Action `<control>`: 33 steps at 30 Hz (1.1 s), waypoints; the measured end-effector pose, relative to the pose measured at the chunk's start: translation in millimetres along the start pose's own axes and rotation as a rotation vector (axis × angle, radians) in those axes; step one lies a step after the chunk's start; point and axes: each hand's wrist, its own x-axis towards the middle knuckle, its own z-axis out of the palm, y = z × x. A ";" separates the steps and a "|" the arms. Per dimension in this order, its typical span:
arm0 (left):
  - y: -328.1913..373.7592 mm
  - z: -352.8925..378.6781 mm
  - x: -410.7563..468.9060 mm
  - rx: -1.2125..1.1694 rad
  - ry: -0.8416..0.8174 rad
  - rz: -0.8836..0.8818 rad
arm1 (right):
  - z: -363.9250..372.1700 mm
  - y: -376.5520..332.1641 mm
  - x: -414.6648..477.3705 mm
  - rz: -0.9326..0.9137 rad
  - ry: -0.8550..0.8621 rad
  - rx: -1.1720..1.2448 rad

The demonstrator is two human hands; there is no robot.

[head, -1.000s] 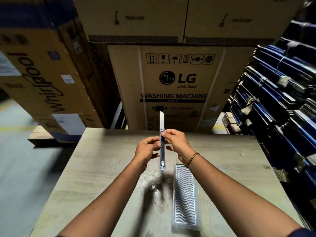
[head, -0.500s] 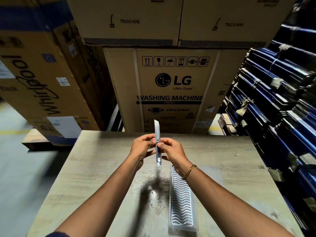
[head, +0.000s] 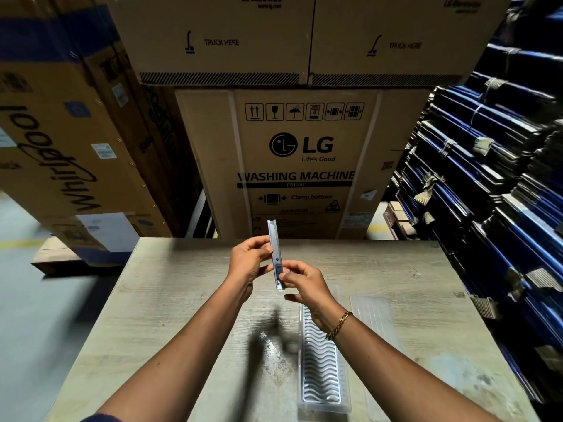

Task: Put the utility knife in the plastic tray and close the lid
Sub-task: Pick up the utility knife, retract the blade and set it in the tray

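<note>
- Held upright above the table, between both hands: knife, slim and silver-blue, far end pointing up toward the boxes.
- Pinching the knife's upper half from the left, fingers curled: left hand.
- Gripping the lower end with fingertips closed on it: right hand, gold bracelet at the wrist.
- Lying flat on the table below the right wrist, lengthwise away from the camera: clear tray with a wavy ribbed insert, nothing in it, well below the knife.
- Spread open flat to the right of the tray: clear lid, hard to make out against the wood.
- Cast on the tabletop left of the tray: dark shadow of hands and knife.
- Stacked behind the table: LG box marked "WASHING MACHINE", more cartons above it.
- Leaning at left: Whirlpool box.
- Piled at right: blue bundles, tied with string.
</note>
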 end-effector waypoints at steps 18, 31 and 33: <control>-8.9 20.9 -4.0 0.043 -0.056 -0.003 | -22.7 -43.0 1.1 0.046 0.012 0.189; -40.2 78.4 -21.0 0.063 -0.148 -0.098 | -81.2 -12.5 -11.2 0.078 0.155 0.256; -47.7 84.8 -23.9 0.067 -0.163 -0.114 | -90.2 -5.3 -12.4 0.085 0.182 0.245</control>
